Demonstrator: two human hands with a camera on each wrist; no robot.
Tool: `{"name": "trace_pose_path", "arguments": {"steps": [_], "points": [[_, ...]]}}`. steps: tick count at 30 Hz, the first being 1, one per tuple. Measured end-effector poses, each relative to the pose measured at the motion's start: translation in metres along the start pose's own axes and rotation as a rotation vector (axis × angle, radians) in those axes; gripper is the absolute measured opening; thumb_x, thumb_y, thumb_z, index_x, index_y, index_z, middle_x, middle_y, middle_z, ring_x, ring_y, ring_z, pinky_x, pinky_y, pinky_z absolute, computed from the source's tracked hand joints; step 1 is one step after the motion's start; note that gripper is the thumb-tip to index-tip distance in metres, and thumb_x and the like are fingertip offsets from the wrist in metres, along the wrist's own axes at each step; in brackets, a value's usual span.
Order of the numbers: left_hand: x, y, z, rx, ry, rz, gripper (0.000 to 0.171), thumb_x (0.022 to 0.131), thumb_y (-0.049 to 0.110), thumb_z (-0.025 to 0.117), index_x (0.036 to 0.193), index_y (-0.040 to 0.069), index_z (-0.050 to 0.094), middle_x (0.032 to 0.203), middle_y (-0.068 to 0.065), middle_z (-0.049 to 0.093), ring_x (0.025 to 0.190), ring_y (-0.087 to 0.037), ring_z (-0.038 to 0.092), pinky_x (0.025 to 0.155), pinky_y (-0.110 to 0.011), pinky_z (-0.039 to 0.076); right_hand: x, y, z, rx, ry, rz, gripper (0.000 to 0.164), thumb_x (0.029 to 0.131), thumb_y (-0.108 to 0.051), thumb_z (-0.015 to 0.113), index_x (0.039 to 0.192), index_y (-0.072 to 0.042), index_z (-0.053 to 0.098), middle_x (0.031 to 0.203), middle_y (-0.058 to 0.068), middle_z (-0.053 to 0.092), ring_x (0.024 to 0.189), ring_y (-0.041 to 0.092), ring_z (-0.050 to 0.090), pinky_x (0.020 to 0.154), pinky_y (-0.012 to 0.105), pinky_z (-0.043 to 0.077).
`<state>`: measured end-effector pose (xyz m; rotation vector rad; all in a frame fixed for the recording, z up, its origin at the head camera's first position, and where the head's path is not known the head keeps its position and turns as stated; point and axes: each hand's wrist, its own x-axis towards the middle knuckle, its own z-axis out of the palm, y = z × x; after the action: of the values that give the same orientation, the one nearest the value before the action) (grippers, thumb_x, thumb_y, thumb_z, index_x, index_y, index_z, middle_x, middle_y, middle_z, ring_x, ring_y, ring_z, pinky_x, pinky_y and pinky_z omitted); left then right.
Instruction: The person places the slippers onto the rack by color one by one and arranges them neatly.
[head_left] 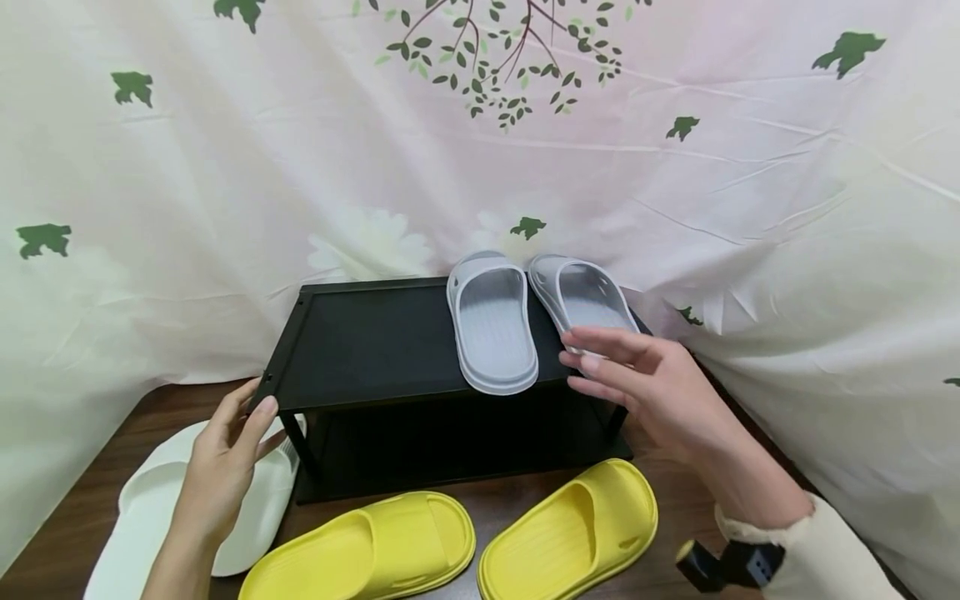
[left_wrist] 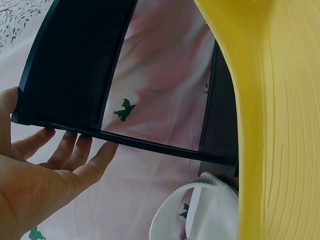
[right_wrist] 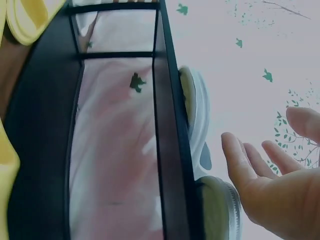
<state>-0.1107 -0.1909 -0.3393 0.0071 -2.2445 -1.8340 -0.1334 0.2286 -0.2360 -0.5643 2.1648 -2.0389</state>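
A low black two-tier shoe rack (head_left: 367,337) stands against the curtain. At its front left corner my left hand (head_left: 217,467) pinches the edge, the thumb on the front and the fingers along the side, as the left wrist view shows. Two light grey slippers lie on the right part of the top shelf: one straight slipper (head_left: 495,333) and one angled slipper (head_left: 588,296) at the right end. Over the front part of the angled one hovers my right hand (head_left: 660,392), fingers loosely extended and nothing held. It hides that slipper's near end in the head view.
Two yellow slippers, one left (head_left: 352,542) and one right (head_left: 577,525), lie on the brown wood floor (head_left: 675,492) before the rack. White slippers (head_left: 258,508) lie left of it, partly behind my left arm. A patterned curtain (head_left: 360,150) surrounds the area.
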Motion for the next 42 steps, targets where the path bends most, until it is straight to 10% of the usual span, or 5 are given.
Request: {"name": "trace_pose_path", "arguments": {"steps": [12,31,42], "points": [[-0.001,0.000,-0.001,0.007,-0.003,0.000,0.055,0.097,0.032,0.050,0.145,0.014,0.031,0.130,0.001,0.043,0.111,0.003,0.049,0.082,-0.009,0.052,-0.040,0.046,-0.012,0.201,-0.080,-0.003,0.036,0.096,0.004,0.045,0.131,0.012,0.042,0.127,0.011,0.058,0.118,0.028,0.057,0.096,0.038,0.051],[0.000,0.000,0.001,-0.051,-0.004,0.022,0.051,0.097,0.028,0.050,0.143,0.012,0.034,0.126,0.004,0.044,0.111,0.001,0.050,0.082,-0.009,0.052,-0.051,0.109,-0.050,0.050,0.142,0.289,0.056,0.092,-0.014,0.060,0.140,0.001,0.036,0.134,-0.003,0.045,0.113,0.000,0.053,0.093,0.021,0.051],[0.001,0.000,-0.001,-0.040,-0.021,0.002,0.053,0.097,0.030,0.049,0.144,0.013,0.032,0.136,-0.007,0.040,0.111,0.004,0.050,0.082,-0.011,0.053,-0.047,0.135,-0.079,-0.030,0.202,0.477,0.067,0.093,-0.029,0.059,0.146,-0.006,0.026,0.148,0.013,0.025,0.109,0.000,0.053,0.097,0.038,0.049]]}}
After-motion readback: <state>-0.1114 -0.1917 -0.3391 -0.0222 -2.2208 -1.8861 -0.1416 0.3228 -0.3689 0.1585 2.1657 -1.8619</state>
